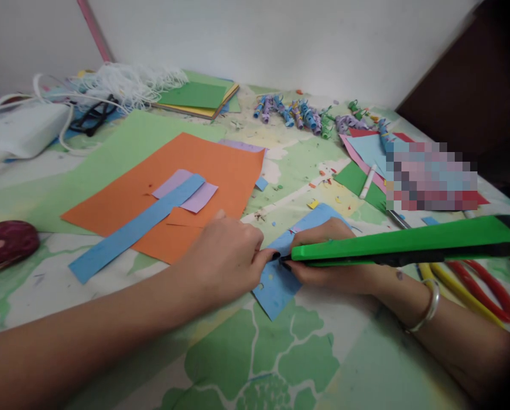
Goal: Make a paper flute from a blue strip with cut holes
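Note:
A small piece of blue paper (276, 302) lies at a slant on the tablecloth between my hands. My left hand (225, 253) has its fingers curled and its dark-nailed thumb pressing on the paper near its middle. Wrapped round a long green-and-black utility knife (391, 245), my right hand (323, 276) rests over the paper's right side. The knife's dark tip is close to my left thumb, touching or just above the paper; I cannot tell which. Part of the paper is hidden under my right hand.
An orange sheet (221, 151) and a blue strip (110, 245) lie left. Behind are rolled paper coils (308, 114), white string (127, 82) and stacked paper (195, 97). Red-handled (489, 290) and yellow-handled (464, 296) tools lie right, a white-capped marker (367, 182) beyond.

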Demonstrator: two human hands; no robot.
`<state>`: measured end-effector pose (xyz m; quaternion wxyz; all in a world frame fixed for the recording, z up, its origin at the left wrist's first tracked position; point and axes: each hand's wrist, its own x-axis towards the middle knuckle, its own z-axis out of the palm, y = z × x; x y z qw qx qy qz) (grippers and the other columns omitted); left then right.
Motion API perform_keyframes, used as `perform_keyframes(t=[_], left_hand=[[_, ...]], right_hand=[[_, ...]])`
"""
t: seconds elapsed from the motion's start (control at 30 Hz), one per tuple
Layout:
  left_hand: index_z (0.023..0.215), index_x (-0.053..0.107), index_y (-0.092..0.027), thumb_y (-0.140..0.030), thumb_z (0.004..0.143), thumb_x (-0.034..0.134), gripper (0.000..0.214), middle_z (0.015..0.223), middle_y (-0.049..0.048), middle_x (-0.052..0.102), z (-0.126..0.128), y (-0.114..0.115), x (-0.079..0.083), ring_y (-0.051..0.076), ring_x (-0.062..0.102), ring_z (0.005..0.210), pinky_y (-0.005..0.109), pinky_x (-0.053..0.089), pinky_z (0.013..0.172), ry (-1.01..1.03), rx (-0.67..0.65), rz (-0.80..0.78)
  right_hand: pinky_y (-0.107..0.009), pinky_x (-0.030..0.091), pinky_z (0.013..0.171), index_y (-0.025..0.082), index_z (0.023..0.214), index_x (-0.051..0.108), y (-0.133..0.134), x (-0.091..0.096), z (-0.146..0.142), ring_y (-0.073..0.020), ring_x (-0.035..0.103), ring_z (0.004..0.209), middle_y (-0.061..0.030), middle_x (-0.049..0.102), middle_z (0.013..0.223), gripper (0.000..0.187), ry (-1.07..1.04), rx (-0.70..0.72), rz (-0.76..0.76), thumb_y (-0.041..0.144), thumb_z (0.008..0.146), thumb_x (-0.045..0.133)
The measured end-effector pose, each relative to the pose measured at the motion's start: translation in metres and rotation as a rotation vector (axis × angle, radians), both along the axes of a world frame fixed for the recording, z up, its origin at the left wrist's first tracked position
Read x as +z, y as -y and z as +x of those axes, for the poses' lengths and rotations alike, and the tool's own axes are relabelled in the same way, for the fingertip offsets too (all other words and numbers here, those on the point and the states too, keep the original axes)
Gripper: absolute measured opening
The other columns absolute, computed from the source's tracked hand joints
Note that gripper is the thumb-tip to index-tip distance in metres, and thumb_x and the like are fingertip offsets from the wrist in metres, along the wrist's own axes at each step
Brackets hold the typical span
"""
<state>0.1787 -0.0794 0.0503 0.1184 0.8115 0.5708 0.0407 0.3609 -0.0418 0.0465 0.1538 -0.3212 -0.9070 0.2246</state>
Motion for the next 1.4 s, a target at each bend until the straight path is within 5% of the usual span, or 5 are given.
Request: perform_keyframes(t=[1.4], left_hand=[[0.05,0.044,-0.017,-0.035,0.084,0.048,0.038,0.049,0.0001,0.049,0.0004,0.0021,0.0047,0.013,0.043,0.05,0.029,0.024,0.055,0.102,0.059,-0.088]], right_hand=[[-0.02,0.024,0.042,0.015,0.052,0.055,0.0057,-0.0007,0.0014,-0.0053,0.032,0.044,0.0049,0.042,0.044,0.021,-0.005,-0.024,-0.023,0.019,0.072,0.056]])
